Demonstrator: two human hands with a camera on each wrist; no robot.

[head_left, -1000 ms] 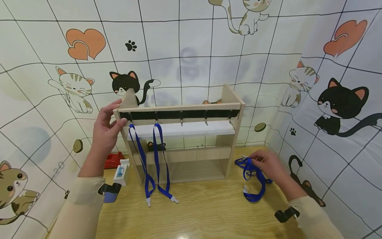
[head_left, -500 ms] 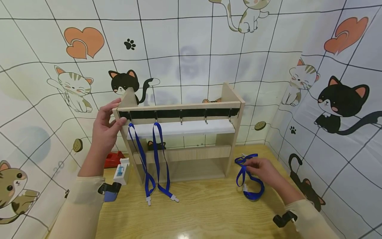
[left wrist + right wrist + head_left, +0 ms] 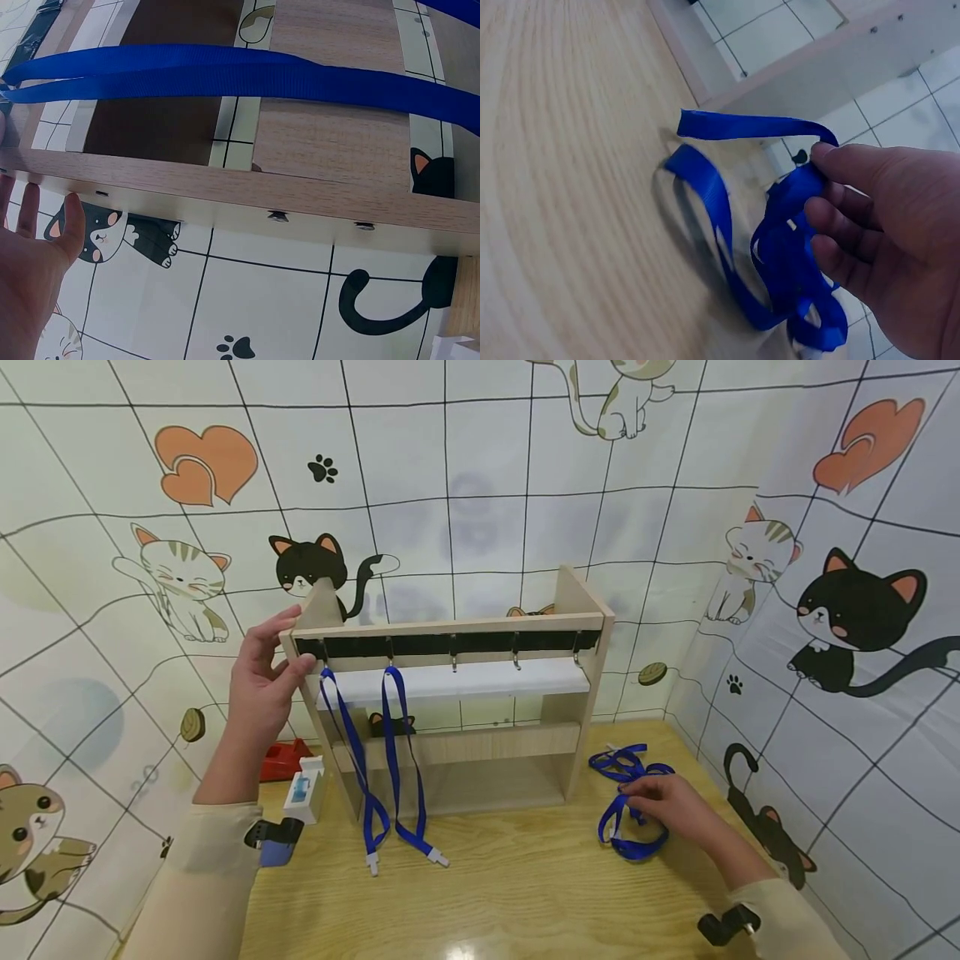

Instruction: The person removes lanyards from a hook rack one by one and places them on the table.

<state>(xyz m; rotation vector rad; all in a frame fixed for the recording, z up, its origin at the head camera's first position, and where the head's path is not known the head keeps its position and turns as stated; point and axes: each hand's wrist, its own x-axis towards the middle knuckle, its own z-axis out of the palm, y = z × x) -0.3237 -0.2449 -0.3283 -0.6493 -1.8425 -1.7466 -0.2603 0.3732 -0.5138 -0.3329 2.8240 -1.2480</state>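
Observation:
A wooden hook rack (image 3: 457,739) stands on the table, two blue lanyards hanging from its left hooks: one outermost (image 3: 351,735), one beside it (image 3: 393,735). My left hand (image 3: 258,693) grips the rack's upper left side, thumb over the front edge; in the left wrist view its fingers (image 3: 73,225) lie straight against the outer panel. Right of the rack, my right hand (image 3: 671,806) pinches a strap of a loose blue lanyard (image 3: 780,247) between thumb and index finger. More blue strap (image 3: 618,763) lies tangled behind it; whether it is a separate lanyard I cannot tell.
Several hooks (image 3: 516,662) on the rack's right part carry nothing. Left of the rack sit a red object (image 3: 283,762), a small white box (image 3: 303,793) and a blue item (image 3: 277,853). A cat-printed sheet (image 3: 480,493) surrounds the table (image 3: 480,885).
My right hand moved left, then back right and slightly down, pulling blue strap forward and apart from the tangle. My left hand stays on the rack.

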